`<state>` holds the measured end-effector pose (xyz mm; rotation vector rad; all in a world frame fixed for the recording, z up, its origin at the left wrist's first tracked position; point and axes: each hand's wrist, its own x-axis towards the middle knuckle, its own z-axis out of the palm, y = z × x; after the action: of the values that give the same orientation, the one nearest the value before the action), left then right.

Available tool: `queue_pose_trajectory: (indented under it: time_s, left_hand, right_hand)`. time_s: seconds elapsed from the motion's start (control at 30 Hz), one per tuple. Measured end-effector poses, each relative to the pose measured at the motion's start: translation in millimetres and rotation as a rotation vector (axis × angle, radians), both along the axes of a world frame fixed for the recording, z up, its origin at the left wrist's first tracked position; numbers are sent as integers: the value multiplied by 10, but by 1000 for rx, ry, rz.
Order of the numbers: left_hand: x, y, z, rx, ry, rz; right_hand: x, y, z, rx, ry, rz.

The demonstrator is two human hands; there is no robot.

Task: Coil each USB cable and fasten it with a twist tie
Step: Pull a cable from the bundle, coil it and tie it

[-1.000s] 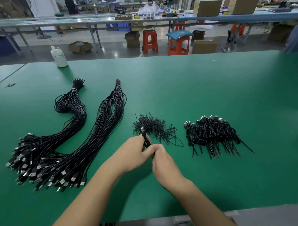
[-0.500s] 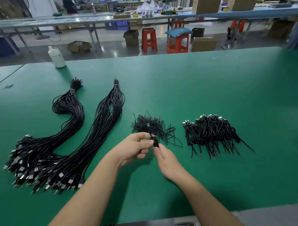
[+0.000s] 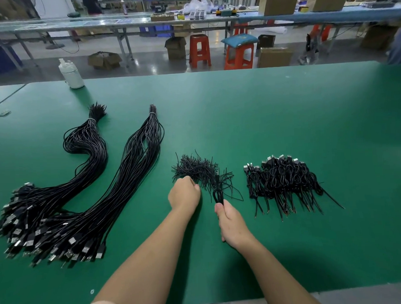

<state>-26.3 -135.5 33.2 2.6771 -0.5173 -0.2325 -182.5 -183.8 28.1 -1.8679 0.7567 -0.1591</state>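
Two hands low centre | right hand [image 3: 232, 223] — fingers pinch a coiled USB cable [image 3: 218, 192] upright above green surface [image 3: 284, 117] | left hand [image 3: 184, 193] — fingers curled into twist-tie pile [image 3: 196, 169] at 11 o'clock of coil, grip unclear | tied coils [image 3: 282, 178] at 3 o'clock | loose cable bundles [image 3: 82, 190] at 9 o'clock
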Motion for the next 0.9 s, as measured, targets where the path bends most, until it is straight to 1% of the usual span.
queue_pose_trajectory:
  time_s: [0.1,0.23,0.37,0.43,0.5,0.57,0.7,0.83,0.9]
  left_hand:
    - [15,36,22,51,26,-41]
    - [-7,201,57,148,58,-146]
    - [-90,446,73,248,24,-259]
    - [-115,570,95,237,0,-278]
    - [-115,662,127,184,12,-278]
    - [-123,731,150,110,75,-273]
    - [-191,812,137,-179,269,-230]
    - [-361,732,142,-374,257,-258]
    - [-432,695,146,-372,207,-309]
  right_hand:
    - [3,-19,-22,-3,19,7]
    - [4,-23,-34,12,27,21]
    - [-7,-26,-19,22,40,49]
    - [-16,-24,-15,-3,51,77]
    - [-18,-20,-8,-19,52,104]
    - [-19,-20,-11,2,31,126]
    - [-31,-17,-31,27,6,168]
    - [-15,-35,-67,24,1,181]
    - [-7,-36,-61,71,-21,164]
